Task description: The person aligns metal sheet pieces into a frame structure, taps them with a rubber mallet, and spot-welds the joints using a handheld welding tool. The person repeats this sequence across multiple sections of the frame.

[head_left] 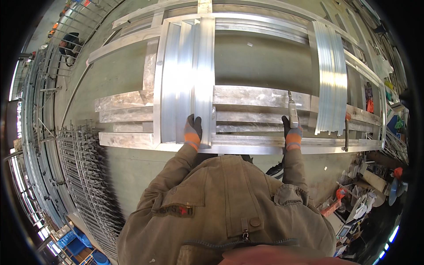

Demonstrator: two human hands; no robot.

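I see the right grip [293,132] clamped on a slim pale-grey handheld tool [293,111], the left grip [193,133], closure indeterminable, beside long shiny aluminium strips [184,79] already laid across the silver rectangular metal frame [254,150], fastening unconfirmed

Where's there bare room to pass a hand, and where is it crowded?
There's likely room through the frame between the left strips and right strips, beyond the flat bars, where floor shows. More bare floor lies between the frame and the rod stack. Crowded: the clutter at lower right.
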